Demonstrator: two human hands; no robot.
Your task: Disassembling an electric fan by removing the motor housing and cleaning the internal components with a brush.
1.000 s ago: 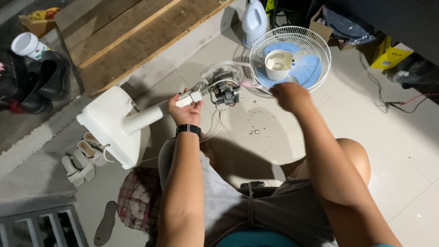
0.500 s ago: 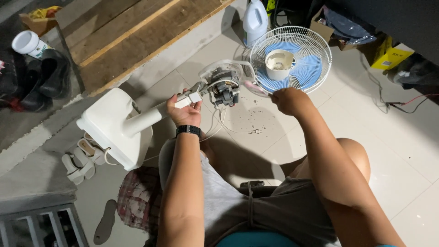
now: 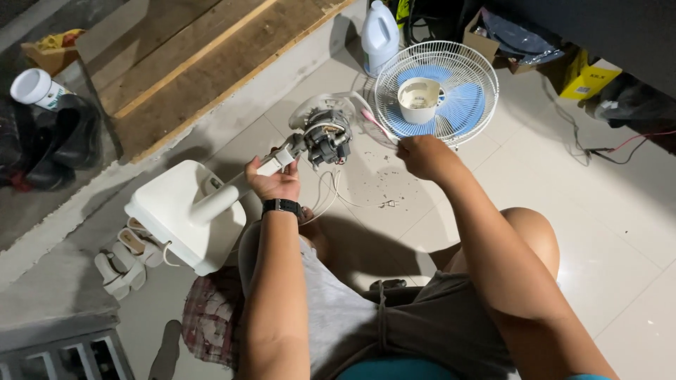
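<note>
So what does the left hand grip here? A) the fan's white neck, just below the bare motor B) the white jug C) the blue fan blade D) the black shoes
A: the left hand wraps the white neck below the motor, while the right hand holds a pink-handled tool.

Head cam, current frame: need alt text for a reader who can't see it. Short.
Seen from above, a seated person's left hand grips the white neck of a dismantled stand fan lying on a tiled floor, its bare motor exposed. The right hand holds a pink-handled tool near the motor, beside a wire fan guard with blue blades.
</note>
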